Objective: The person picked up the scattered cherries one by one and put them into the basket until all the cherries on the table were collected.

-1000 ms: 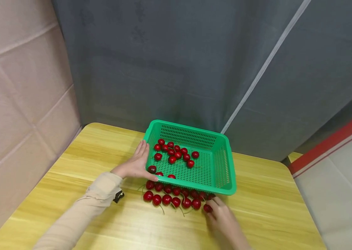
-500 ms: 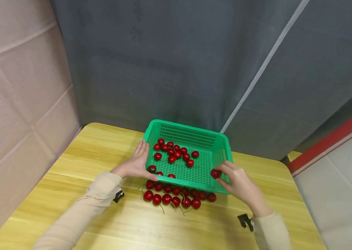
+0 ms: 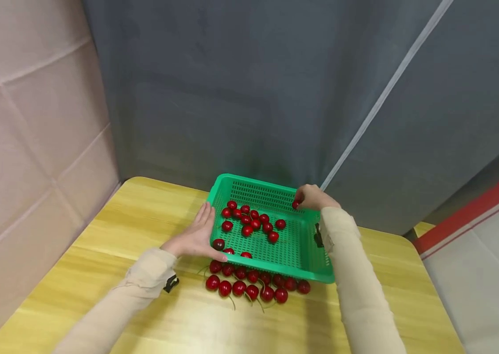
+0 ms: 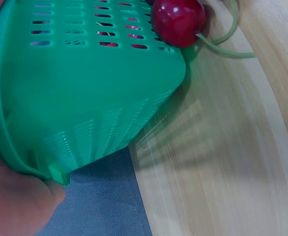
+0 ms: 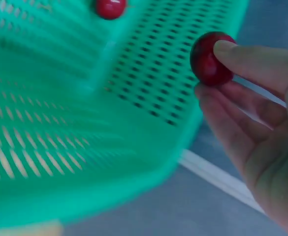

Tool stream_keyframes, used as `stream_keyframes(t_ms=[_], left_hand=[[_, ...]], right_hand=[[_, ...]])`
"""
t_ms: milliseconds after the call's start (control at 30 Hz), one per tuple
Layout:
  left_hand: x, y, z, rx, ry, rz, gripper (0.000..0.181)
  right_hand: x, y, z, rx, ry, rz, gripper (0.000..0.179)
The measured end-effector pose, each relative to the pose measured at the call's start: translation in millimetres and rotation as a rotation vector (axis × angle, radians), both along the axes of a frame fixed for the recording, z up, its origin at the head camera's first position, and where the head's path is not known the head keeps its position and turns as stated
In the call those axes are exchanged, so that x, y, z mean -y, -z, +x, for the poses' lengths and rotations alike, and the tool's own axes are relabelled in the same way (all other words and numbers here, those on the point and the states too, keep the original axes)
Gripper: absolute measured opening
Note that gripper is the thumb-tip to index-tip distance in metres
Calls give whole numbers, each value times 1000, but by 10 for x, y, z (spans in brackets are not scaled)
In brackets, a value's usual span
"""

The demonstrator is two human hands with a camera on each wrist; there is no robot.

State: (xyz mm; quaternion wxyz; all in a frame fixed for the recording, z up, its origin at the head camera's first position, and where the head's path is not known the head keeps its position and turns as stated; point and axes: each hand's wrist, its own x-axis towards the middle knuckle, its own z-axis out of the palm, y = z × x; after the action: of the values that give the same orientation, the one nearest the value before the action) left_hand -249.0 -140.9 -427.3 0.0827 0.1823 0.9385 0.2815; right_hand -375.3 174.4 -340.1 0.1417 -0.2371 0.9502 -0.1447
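Observation:
A green plastic basket (image 3: 276, 269) with slotted walls stands at the back of the table, several red cherries (image 3: 255, 224) lying inside it, mostly on its left side. My left hand (image 3: 194, 237) rests at the front left corner, straight fingers along the left rim and thumb along the front one. In the left wrist view a fingertip (image 4: 52, 191) touches the rim. With thumb and fingertips, my right hand (image 3: 316, 197) pinches one cherry (image 5: 210, 59) above the basket's back right part. Its fingers are partly hidden in the head view.
Two rows of stemmed cherries (image 3: 238, 288) lie on the wooden table (image 3: 161, 216) along the basket's front side, the back row close against it. A dark grey curtain (image 3: 232, 98) hangs behind the table. A pale wall covering (image 3: 32, 162) stands at left.
My right hand has picked a cherry from the right end of the front row and carried it up over the basket to its back right part. The left hand has stayed on the basket.

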Motion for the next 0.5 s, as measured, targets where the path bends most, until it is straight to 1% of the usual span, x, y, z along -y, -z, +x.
stream_keyframes(t_ms=[67, 133, 200, 267, 333, 500], left_hand=[[-16, -1, 21, 3, 5, -3, 136], [-38, -7, 37, 7, 6, -9, 135], [-59, -13, 46, 7, 9, -3, 134], [-75, -22, 56, 6, 9, -4, 135], [-82, -20, 60, 3, 8, -5, 135], [-106, -22, 49, -8, 18, -12, 133]], right_hand=[[5, 139, -41, 43, 37, 16, 13], [3, 275, -51, 75, 89, 26, 14], [-5, 395, -52, 86, 132, 38, 14], [-8, 479, -51, 90, 152, 63, 17], [-3, 531, -45, 96, 173, 86, 19], [-25, 571, -15, 96, 201, 114, 20]])
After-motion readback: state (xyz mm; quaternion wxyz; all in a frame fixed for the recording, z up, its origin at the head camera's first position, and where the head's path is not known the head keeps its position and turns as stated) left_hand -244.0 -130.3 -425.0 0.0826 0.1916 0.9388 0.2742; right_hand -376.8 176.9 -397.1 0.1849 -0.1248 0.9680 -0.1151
